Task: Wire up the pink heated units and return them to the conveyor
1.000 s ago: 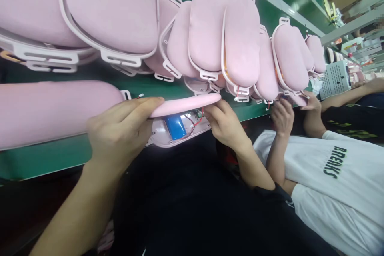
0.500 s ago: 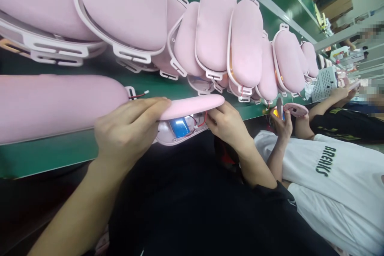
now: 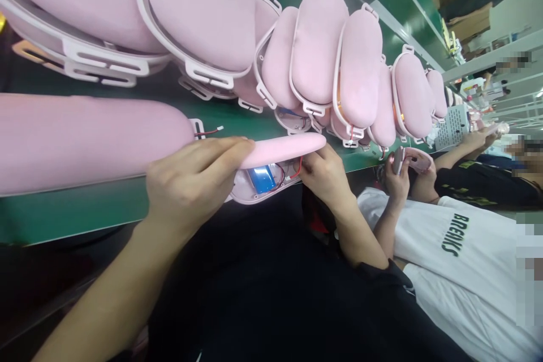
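green bench (image 3: pixel 85 212); both hands (image 3: pixel 190 189) pinch pad (image 3: pixel 282 150)

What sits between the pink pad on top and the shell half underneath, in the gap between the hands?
In the head view, a blue battery and red wires.

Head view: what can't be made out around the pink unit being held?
- Circuit parts beside the blue battery: too small, shaded by the pink pad.
- Left hand fingertips: hidden under the pad.
- Right hand fingertips: tucked behind the shell.
- Large pad: cut off at left edge.
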